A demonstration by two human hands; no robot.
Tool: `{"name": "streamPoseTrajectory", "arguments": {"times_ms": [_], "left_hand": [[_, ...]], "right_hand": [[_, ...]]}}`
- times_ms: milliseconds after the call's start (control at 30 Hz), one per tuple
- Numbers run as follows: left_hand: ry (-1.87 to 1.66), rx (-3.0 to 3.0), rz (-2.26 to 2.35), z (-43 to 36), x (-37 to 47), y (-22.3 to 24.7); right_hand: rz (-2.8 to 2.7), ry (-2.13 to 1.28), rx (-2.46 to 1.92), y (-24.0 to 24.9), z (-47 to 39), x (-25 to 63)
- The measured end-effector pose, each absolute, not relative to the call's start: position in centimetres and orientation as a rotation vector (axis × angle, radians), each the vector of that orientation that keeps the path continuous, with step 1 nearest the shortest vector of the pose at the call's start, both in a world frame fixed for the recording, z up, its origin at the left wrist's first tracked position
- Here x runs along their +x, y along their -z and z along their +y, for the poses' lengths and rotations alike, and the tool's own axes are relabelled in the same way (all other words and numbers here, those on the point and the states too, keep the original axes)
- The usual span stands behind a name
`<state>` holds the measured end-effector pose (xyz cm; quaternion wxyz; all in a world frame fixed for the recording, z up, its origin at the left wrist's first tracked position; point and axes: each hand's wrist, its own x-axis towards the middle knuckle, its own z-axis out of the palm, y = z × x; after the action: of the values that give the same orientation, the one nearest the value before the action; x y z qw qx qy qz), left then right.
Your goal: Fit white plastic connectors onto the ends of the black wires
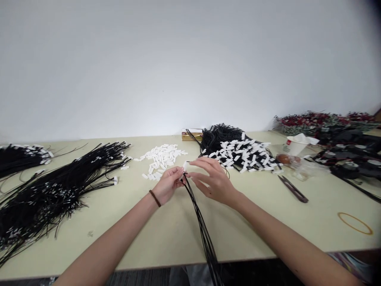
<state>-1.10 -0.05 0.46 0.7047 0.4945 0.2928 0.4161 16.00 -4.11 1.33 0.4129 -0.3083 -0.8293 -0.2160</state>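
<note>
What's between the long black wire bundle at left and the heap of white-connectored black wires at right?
In the head view, a pile of loose white connector housings, with a gold box behind, toward the heap, and the left hand in front.

1 white connector (185, 166), tilted, black wires (201, 222) trailing downward

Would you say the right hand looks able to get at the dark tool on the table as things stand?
Probably yes: the right hand has its fingers spread, and the white-ended black cables lie behind the direct way to the dark tool, not across it.
</note>
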Motion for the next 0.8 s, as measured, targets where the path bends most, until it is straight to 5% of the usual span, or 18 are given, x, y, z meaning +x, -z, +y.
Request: {"name": "streamPoseTrajectory", "arguments": {"times_ms": [800], "left_hand": [[-0.843,0.945,0.554,-0.4,-0.9,-0.5]], "right_hand": [[-2.023,0.749,-0.633,0.3,-3.3,15.3]]}}
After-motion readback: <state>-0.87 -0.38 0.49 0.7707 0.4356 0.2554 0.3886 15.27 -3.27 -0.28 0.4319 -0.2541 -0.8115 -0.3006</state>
